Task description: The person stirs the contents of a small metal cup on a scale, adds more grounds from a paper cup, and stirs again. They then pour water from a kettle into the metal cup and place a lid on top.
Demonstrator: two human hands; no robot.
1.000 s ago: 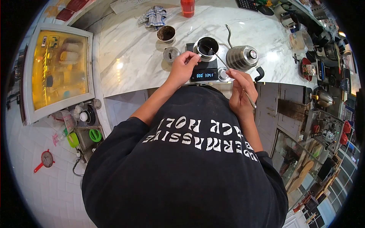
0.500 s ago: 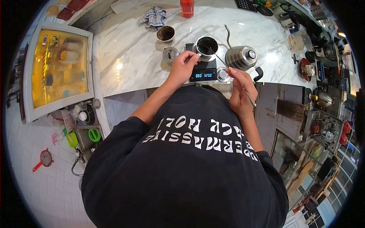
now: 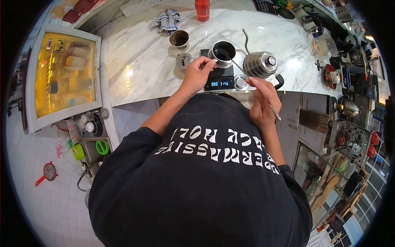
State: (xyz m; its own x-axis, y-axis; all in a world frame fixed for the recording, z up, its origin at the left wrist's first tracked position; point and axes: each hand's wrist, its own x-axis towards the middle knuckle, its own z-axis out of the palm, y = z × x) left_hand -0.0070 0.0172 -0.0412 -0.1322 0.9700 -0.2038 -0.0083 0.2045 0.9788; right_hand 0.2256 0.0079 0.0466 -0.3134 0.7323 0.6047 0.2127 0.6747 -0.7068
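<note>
A metal cup (image 3: 224, 64) with dark liquid inside stands on a black digital scale (image 3: 219, 84) with a lit blue readout. My left hand (image 3: 200, 71) is closed at the near-left side of the cup, fingertips pinching what looks like its handle. My right hand (image 3: 263, 101) is closed around a long thin metal spoon (image 3: 237, 64). One end of the spoon dips into the cup, while the other sticks out below my hand. Between the scale's readout and my right hand sits a small round metal piece (image 3: 241, 82).
To the right stands a steel gooseneck kettle (image 3: 260, 65). On the left are a clear round container (image 3: 184, 61) and a pale cup (image 3: 179, 39) with dark residue. Farther back lie a checked cloth (image 3: 166, 20) and a red bottle (image 3: 202, 10).
The scale's readout has gone from about 320.0 to 314.6. My right hand and the spoon have shifted slightly down and to the right; my left hand stays at the cup.
</note>
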